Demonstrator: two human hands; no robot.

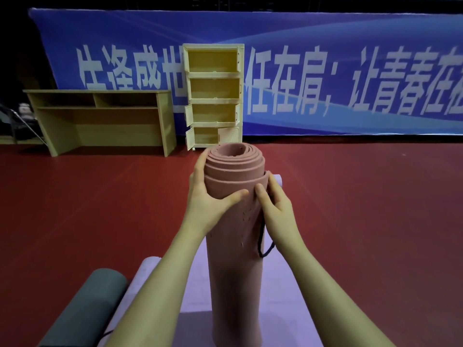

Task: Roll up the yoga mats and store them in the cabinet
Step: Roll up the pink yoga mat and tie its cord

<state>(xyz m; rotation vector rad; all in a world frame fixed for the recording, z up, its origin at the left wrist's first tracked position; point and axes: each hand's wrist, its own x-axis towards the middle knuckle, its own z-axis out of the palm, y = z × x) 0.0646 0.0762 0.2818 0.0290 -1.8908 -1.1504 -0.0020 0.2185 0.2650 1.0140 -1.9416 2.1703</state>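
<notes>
1. Head view: you hold the rolled pink mat (pixel 233 221) upright at centre, over the flat purple mat (pixel 288 296).
2. Left hand (pixel 210 199) wraps the roll; right hand (pixel 275 209) pinches its outer edge beside the black cord (pixel 263 244).
3. Step in hand: securing the roll.
4. Next, probably tie it and carry it to the far cabinet (pixel 213 96).
</notes>
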